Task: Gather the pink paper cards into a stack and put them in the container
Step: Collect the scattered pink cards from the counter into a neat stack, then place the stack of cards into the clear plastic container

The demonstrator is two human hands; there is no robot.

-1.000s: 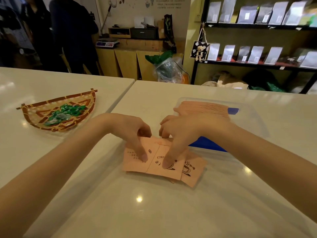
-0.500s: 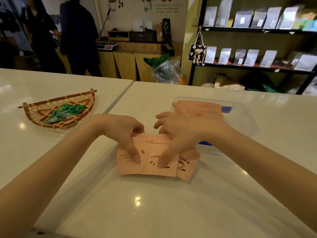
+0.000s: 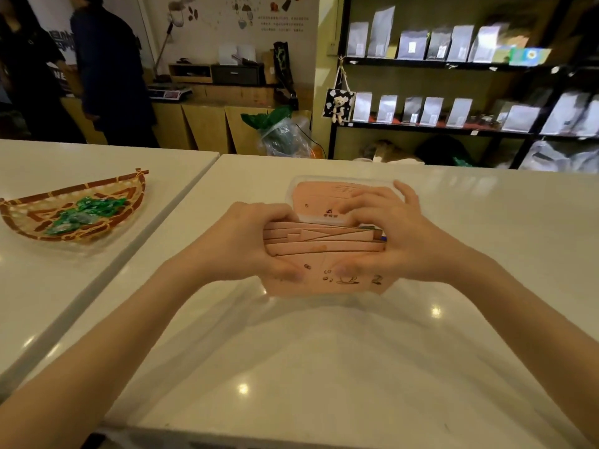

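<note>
Several pink paper cards (image 3: 324,244) with small coffee drawings are bunched into a rough stack between my hands, tilted up off the white table. My left hand (image 3: 246,241) grips the stack's left end, thumb on the front card. My right hand (image 3: 398,241) holds the right end, its fingers curled over the top. Just behind the stack sits a clear plastic container (image 3: 298,186) with more pink cards (image 3: 321,197) lying inside it; my right hand covers its near right part.
A woven basket (image 3: 29,218) holding green wrapped sweets rests on the neighbouring table at the left, across a seam (image 3: 181,202) between tables. Two people stand far back left. Shelves of pouches line the back right wall.
The cards lay spread flat under my fingertips before. Both hands have since pushed them together and lifted them into a tilted bundle nearer the container.
</note>
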